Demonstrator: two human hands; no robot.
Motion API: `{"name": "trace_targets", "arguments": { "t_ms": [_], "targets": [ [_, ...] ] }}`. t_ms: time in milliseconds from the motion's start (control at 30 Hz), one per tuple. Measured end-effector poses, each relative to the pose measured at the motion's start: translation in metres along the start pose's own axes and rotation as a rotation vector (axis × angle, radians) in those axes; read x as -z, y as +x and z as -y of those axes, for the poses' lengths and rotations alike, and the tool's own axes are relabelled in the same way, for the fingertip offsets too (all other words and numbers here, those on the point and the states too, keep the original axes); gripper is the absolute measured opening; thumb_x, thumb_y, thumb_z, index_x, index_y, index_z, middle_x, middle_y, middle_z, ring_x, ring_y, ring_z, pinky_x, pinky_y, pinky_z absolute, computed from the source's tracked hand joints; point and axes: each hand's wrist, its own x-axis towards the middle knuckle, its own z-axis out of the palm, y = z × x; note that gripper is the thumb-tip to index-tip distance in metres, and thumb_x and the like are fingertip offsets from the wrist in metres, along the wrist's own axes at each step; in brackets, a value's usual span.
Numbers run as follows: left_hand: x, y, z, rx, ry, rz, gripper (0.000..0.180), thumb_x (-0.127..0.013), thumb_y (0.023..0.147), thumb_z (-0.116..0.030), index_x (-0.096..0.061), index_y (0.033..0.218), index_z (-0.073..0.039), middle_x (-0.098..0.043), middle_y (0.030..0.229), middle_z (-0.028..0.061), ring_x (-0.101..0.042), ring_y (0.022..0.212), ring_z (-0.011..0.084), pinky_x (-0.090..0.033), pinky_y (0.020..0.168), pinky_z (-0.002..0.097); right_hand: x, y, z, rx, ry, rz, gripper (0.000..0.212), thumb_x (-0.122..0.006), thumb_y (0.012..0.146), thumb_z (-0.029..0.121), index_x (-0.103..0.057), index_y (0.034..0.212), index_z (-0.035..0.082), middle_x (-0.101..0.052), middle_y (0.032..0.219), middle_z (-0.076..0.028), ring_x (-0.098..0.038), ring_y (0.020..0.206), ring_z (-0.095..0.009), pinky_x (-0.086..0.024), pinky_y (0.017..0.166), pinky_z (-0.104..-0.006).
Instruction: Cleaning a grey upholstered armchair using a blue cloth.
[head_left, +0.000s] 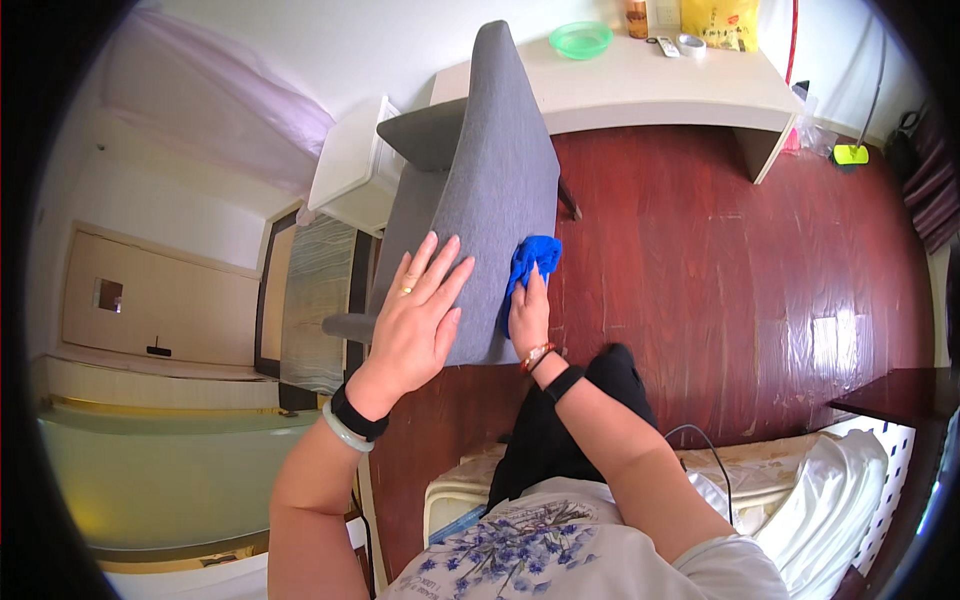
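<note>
Locating the gray fabric armchair directly ahead of the torso, standing on the glossy red-brown wood floor. Holding the two hands apart, both at the near part of the armchair. Resting the left hand on the gray upholstery with the fingers extended and slightly spread. Wearing a ring on a left finger, with a black wristband and a pale bangle at the left wrist. Clamping the right hand on a bunched blue cloth, to the right of the left hand. Contacting the right edge of the broad gray panel with the blue cloth. Not being able to tell the pressure under either hand. Wearing a beaded bracelet and a black band at the right wrist. Exposing one dark chair leg beyond the panel's right edge.

Positioning a white drawer cabinet to the left of the armchair, near its far armrest. Presenting a white desk beyond the armchair. Supporting on the desk a green bowl, an amber bottle, a remote control, a roll of tape and a yellow bag. Showing a lime-green mop head on the floor to the right of the desk. Draping white fabric at the lower right.
</note>
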Motion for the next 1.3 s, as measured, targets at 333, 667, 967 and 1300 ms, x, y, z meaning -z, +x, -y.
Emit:
{"name": "trace_targets", "arguments": {
  "t_ms": [333, 667, 967, 1300],
  "targets": [
    [-0.001, -0.008, 0.003, 0.028, -0.039, -0.012, 0.052, -0.053, 0.082, -0.008, -0.042, 0.132, 0.0, -0.035, 0.141, 0.0162, -0.026, 0.134, 0.0365, -0.023, 0.107, 0.0521, 0.012, 0.025, 0.131, 0.372, 0.016, 0.103, 0.055, -0.044, 0.084, 0.0, -0.034, 0.138, 0.005, -0.033, 0.138, -0.025, -0.03, 0.129, -0.04, -0.023, 0.107, -0.0441],
    [-0.002, -0.004, -0.005, 0.122, -0.059, -0.007, 0.066, -0.063, 0.077, -0.014, -0.036, 0.137, -0.004, -0.028, 0.144, 0.0207, -0.022, 0.136, 0.0364, -0.024, 0.108, 0.0459, -0.007, 0.071, 0.037, 0.143, -0.025, -0.073, 0.046, -0.04, 0.088, 0.007, -0.037, 0.133, -0.001, -0.042, 0.131, -0.025, -0.037, 0.125, -0.038, -0.027, 0.106, -0.0432],
    [-0.011, -0.005, 0.005, 0.535, -0.374, -0.035, 0.091, -0.071, 0.069, -0.02, -0.02, 0.141, -0.003, -0.046, 0.129, 0.026, -0.049, 0.117, 0.0365, -0.041, 0.097, 0.0373, -0.01, 0.054, 0.027, 0.072, -0.022, -0.061, 0.044, -0.043, 0.089, 0.006, -0.038, 0.131, -0.004, -0.048, 0.123, -0.026, -0.045, 0.114, -0.04, -0.033, 0.1, -0.0431],
    [0.002, -0.035, -0.005, 0.498, -0.404, 0.041, 0.088, -0.071, 0.068, -0.018, -0.022, 0.14, -0.004, -0.049, 0.127, 0.0234, -0.051, 0.115, 0.0355, -0.042, 0.094, 0.0379, 0.001, 0.002, 0.073, 0.118, -0.019, -0.055, 0.051, -0.043, 0.088, 0.001, -0.03, 0.137, -0.002, -0.04, 0.132, -0.028, -0.037, 0.124, -0.041, -0.027, 0.105, -0.0427]
  ]
}}
